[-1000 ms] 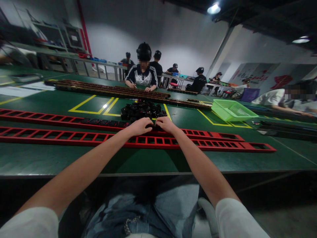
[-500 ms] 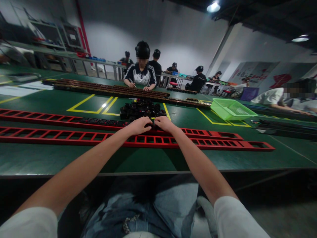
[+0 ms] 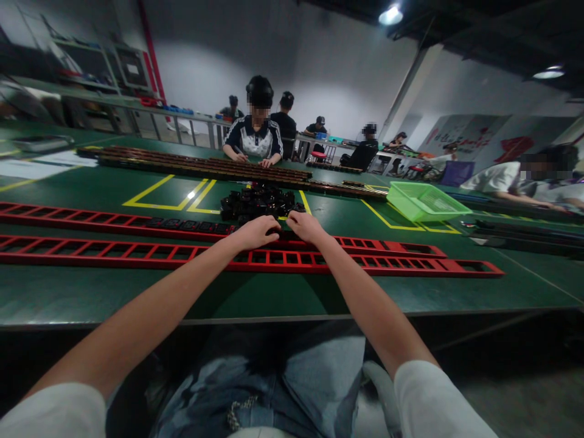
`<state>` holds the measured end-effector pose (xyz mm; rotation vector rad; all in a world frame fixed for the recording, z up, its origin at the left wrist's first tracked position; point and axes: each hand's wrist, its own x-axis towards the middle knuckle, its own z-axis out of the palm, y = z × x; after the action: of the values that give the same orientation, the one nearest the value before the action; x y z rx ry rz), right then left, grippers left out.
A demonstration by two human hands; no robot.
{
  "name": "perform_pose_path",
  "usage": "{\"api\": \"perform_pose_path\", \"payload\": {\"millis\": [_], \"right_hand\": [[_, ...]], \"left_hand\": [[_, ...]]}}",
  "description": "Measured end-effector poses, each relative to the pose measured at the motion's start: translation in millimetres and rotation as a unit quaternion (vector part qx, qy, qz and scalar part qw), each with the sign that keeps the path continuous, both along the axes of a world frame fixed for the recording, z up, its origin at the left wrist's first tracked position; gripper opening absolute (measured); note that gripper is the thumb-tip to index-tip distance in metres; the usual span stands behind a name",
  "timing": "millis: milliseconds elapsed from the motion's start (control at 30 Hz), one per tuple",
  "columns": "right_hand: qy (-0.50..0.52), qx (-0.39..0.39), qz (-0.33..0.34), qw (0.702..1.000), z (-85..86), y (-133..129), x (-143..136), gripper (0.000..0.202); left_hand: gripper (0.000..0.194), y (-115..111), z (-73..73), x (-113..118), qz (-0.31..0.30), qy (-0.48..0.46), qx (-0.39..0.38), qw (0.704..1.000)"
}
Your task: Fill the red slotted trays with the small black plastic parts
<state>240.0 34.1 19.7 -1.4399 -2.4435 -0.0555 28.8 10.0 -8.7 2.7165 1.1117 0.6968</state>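
Two long red ladder-like frames lie side by side across the table; the nearer red frame (image 3: 255, 260) is in front of the farther red frame (image 3: 109, 222). Square black parts (image 3: 191, 225) sit in a row of the farther one's openings, left of my hands. Over this frame, my left hand (image 3: 261, 232) is closed with its fingers curled down. Close on its right, my right hand (image 3: 305, 227) is closed too, fingertips bent toward the left one. Something dark shows between them, too hidden to make out. Just beyond lies a heap of black plastic parts (image 3: 255, 201).
Behind the heap, long brown strips (image 3: 205, 166) lie stacked across the green table (image 3: 283, 298). A green plastic basket (image 3: 426, 202) stands to the right. Across the table a person (image 3: 255, 131) holds a pen; another person (image 3: 515, 182) leans over dark strips at right.
My right hand has shifted slightly, its fingers a little more lifted. My left hand stays almost in place. The whole view has moved very slightly.
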Motion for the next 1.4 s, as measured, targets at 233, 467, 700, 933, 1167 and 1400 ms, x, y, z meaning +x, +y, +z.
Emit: {"api": "perform_pose_path", "payload": {"millis": [233, 467, 700, 933, 1167, 1400], "right_hand": [[0.047, 0.020, -0.134, 0.990, 0.3, 15, 20, 0.030], [0.032, 0.011, -0.129, 0.991, -4.0, 14, 17, 0.032], [0.032, -0.008, -0.146, 0.989, 8.1, 28, 32, 0.029], [-0.026, -0.027, -0.080, 0.996, 5.6, 58, 24, 0.039], [-0.060, -0.031, -0.083, 0.994, -0.6, 50, 19, 0.029], [0.010, -0.010, -0.003, 1.000, -6.9, 24, 47, 0.029]], "left_hand": [[0.042, -13, 6.3, 4, -0.005, -0.010, 0.077, 0.997], [0.030, -19, 10.3, 11, -0.031, 0.075, 0.056, 0.995], [0.028, -25, 11.8, 17, -0.030, 0.101, 0.086, 0.991], [0.030, -26, 9.3, 23, -0.033, 0.118, 0.108, 0.987], [0.032, -25, 5.8, 23, -0.034, 0.080, 0.070, 0.994], [0.032, -24, 4.3, 19, -0.032, 0.043, 0.032, 0.998]]}}
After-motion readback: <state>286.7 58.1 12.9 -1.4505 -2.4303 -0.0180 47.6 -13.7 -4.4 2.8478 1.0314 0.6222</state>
